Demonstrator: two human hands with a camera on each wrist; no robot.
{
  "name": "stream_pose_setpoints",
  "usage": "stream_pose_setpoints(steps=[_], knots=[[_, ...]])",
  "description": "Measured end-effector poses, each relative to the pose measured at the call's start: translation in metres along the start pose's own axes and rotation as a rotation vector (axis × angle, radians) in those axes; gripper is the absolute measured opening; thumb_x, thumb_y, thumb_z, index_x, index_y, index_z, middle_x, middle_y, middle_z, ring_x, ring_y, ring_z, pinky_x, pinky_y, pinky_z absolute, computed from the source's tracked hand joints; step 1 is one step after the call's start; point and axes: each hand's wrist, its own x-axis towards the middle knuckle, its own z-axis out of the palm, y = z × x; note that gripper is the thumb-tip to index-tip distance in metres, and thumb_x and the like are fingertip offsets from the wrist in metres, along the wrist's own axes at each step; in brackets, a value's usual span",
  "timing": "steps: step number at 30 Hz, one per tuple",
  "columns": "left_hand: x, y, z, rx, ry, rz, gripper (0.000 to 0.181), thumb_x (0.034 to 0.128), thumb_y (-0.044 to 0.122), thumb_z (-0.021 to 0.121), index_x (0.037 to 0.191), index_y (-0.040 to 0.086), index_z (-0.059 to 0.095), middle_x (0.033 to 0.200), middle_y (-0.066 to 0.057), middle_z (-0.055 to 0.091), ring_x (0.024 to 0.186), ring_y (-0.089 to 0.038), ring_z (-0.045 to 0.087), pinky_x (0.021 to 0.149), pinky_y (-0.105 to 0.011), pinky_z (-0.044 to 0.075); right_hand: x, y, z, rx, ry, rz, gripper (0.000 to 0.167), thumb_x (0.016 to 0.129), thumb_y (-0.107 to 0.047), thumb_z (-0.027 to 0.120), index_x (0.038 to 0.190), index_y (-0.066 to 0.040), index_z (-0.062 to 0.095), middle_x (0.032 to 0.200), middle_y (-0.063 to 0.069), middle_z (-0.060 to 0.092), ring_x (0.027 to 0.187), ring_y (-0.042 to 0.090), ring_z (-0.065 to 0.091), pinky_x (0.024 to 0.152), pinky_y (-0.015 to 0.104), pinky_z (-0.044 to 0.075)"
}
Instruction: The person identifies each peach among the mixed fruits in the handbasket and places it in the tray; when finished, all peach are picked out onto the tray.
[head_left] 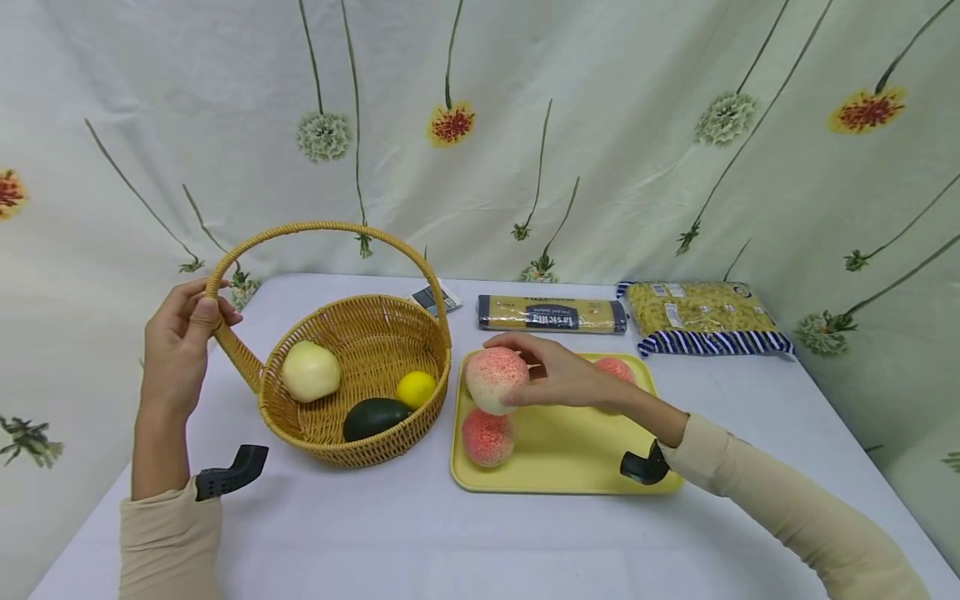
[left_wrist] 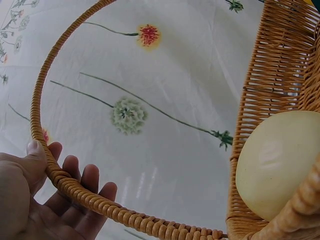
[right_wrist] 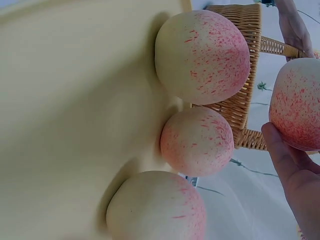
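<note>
My left hand [head_left: 178,342] grips the tan wicker basket's handle [left_wrist: 95,200] on its left side, thumb and fingers about it. Inside the basket [head_left: 375,448] lie a pale round fruit [head_left: 311,372], a small yellow fruit [head_left: 416,389] and a dark green oval fruit [head_left: 375,418]. Over the left end of a yellow tray [head_left: 570,454], my right hand [head_left: 558,375] holds a pink-speckled peach [head_left: 495,379] between thumb and fingers. Another peach [head_left: 488,437] sits on the tray just below it. A further peach [head_left: 617,368] is partly hidden behind my forearm. Three tray peaches [right_wrist: 197,141] show in the right wrist view.
Behind the tray lies a long pack of spaghetti [head_left: 551,315], with a bag of short pasta [head_left: 697,317] to its right. A small dark-and-white packet [head_left: 438,297] is partly hidden behind the basket. A flower-printed curtain [head_left: 480,192] hangs along the table's back.
</note>
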Motion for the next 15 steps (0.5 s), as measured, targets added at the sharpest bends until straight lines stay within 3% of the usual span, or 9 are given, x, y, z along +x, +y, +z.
stream_pose_setpoints(steps=[7,15], knots=[[0.001,-0.003,-0.002,0.051,0.003,-0.002,0.03,0.0989,0.011,0.05,0.127,0.005,0.057,0.09,-0.005,0.057,0.085,-0.011,0.06,0.08,-0.01,0.047,-0.007,0.006,-0.006,0.056,0.003,-0.015,0.061,0.085,-0.022,0.071,0.139,-0.021,0.043,0.134,0.003,0.05,0.114,0.021,0.055,0.097,0.038,0.047],[0.001,-0.003,-0.001,0.031,0.003,0.0,0.029,0.0987,0.011,0.05,0.127,0.004,0.057,0.089,-0.005,0.057,0.084,-0.011,0.059,0.08,-0.01,0.047,-0.012,0.011,-0.009,0.071,0.002,-0.019,0.06,0.083,-0.018,0.072,0.136,-0.014,0.044,0.131,0.007,0.051,0.113,0.024,0.055,0.097,0.04,0.047]])
